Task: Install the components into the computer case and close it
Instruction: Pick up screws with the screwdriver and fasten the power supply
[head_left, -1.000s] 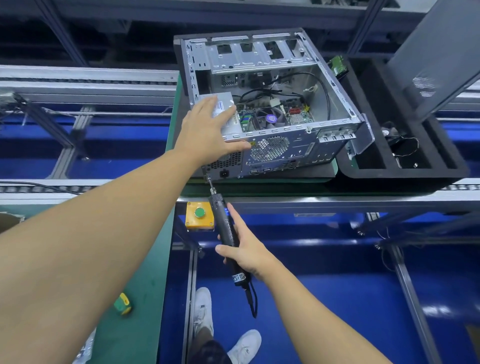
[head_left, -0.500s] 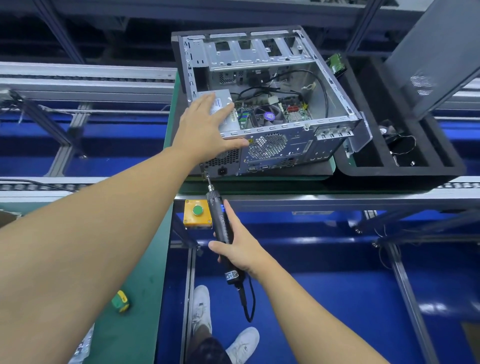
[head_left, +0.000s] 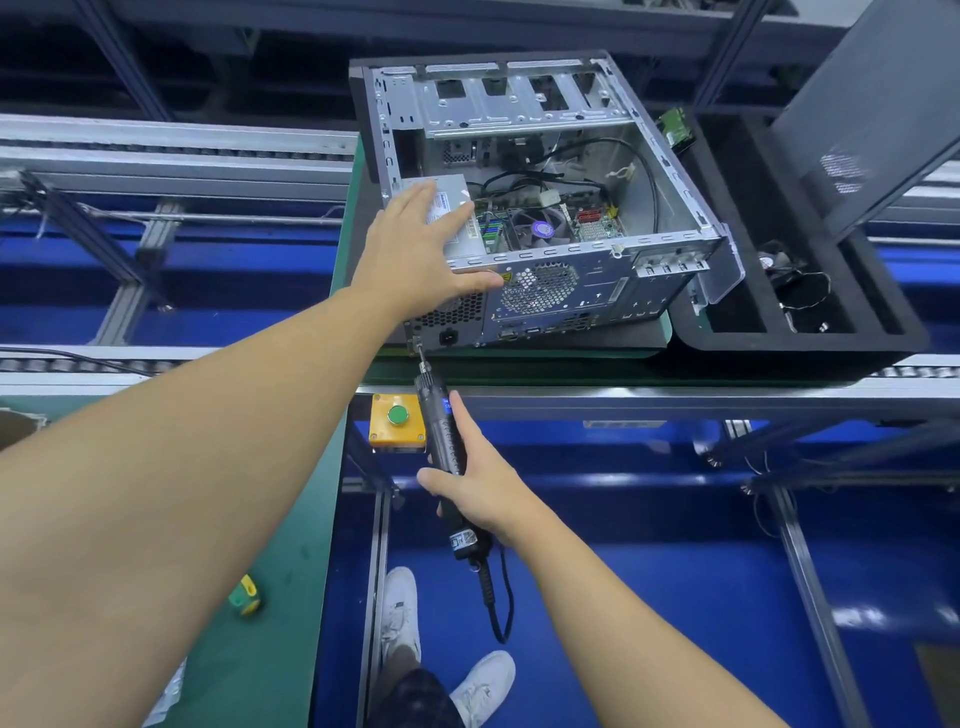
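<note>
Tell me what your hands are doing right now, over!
Left hand pressing flat on power supply inside computer case. Right hand grips electric screwdriver, bit at case's rear corner. Side panel off.

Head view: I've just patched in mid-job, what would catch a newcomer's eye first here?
The open silver metal computer case sits top centre, its insides exposed. The left hand lies flat on the grey power supply box at the case's near-left corner, while the right hand grips a black electric screwdriver whose bit meets the case's lower rear corner.
</note>
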